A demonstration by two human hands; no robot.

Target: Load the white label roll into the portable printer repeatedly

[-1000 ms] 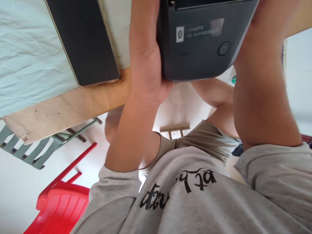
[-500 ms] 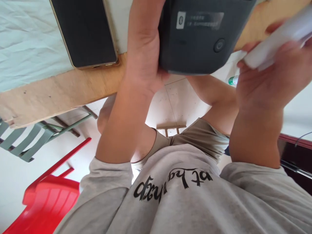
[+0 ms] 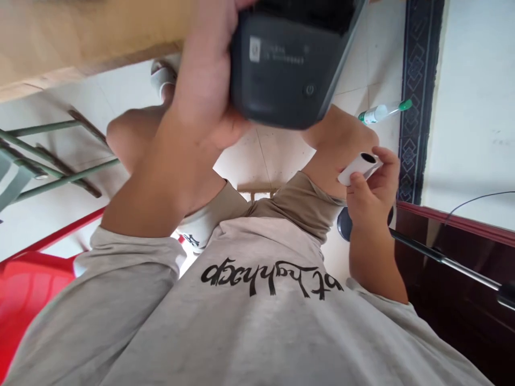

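My left hand (image 3: 213,102) grips a black portable printer (image 3: 277,80) by its left side and underside, near the top of the head view. A power button and a small pale label show on the printer's face; its upper part runs out of the frame. Lower on the right, my right hand (image 3: 374,182) holds a small white paper roll (image 3: 354,169) between thumb and fingers, its dark hollow core facing up and to the right. The roll is apart from the printer.
A wooden table edge (image 3: 88,43) crosses the upper left. Beneath it stands a green-framed folding chair (image 3: 44,128); a red plastic chair (image 3: 32,295) is at lower left. A bottle with a green cap (image 3: 382,112) lies on the floor by a dark patterned border (image 3: 414,91).
My right hand has brought the white roll down and left, closer to my body. The printer shifts left in view, still in my left hand. The phone on the table has left the view.
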